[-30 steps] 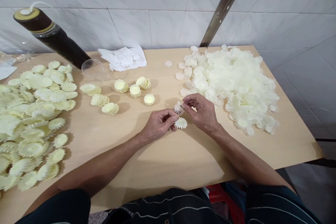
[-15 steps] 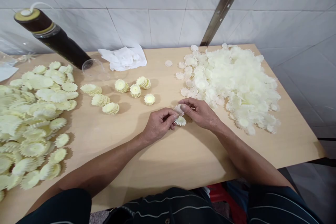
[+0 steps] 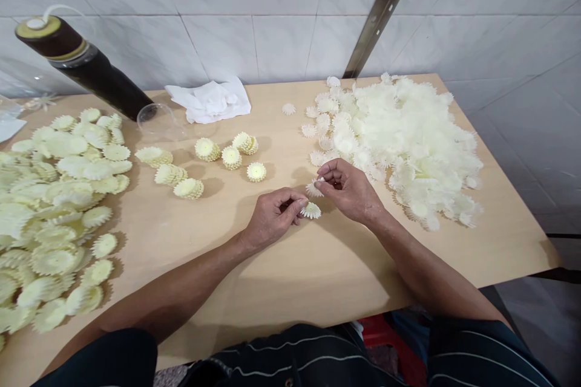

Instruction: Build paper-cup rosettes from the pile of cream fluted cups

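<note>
My left hand pinches a small cream flower-shaped piece just above the wooden table. My right hand is closed in a pinch on a thinner white petal disc, held just above and behind the first piece. The two hands are almost touching at the table's middle. A big loose heap of white petal discs lies right beside my right hand.
Several stacked cream flowers sit behind my hands, and a wide spread of finished ones covers the left side. A dark bottle, a clear cup and a crumpled white cloth stand by the tiled wall.
My right hand has lifted its petal disc slightly up and back from the piece in my left hand. The left hand has barely moved.
</note>
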Available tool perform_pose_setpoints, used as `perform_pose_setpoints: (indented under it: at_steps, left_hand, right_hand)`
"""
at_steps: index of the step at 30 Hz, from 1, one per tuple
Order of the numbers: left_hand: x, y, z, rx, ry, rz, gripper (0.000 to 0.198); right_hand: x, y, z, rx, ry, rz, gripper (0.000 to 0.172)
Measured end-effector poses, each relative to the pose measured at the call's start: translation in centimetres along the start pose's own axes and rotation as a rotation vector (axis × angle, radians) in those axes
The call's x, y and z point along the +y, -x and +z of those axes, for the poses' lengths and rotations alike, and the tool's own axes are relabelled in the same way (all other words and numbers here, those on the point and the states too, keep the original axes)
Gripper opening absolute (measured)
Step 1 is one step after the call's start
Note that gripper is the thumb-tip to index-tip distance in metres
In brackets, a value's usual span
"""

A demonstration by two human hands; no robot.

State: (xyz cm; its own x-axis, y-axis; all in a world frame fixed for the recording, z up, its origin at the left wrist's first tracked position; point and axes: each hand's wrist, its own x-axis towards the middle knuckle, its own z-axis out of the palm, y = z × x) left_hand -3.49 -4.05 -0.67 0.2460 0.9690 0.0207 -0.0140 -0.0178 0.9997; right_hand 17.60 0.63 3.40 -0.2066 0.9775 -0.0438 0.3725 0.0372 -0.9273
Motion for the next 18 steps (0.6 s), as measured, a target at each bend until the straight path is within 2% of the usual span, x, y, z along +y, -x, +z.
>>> perform_pose_setpoints:
  at_steps: [9, 11, 15, 18]
  left_hand:
    - [0.5, 0.0, 0.0, 0.037, -0.011, -0.005, 0.033]
    - [0.6, 0.0, 0.0, 0.066, -0.001, -0.01, 0.034]
    - [0.3, -0.2, 0.0, 0.15, 0.038, -0.038, 0.035]
    - [0.0, -0.3, -0.1, 0.177, 0.05, -0.057, 0.034]
  right_hand:
    - [-0.2, -0.1, -0.5, 0.04, 0.01, -0.018, 0.032]
    - [-0.4, -0.1, -0.9, 0.028, 0.028, -0.04, 0.028]
    - [-0.5, -0.2, -2.7, 0.042, 0.276, -0.176, 0.022]
    - [0.3, -0.5, -4.5, 0.158, 0.542, -0.276, 0.019]
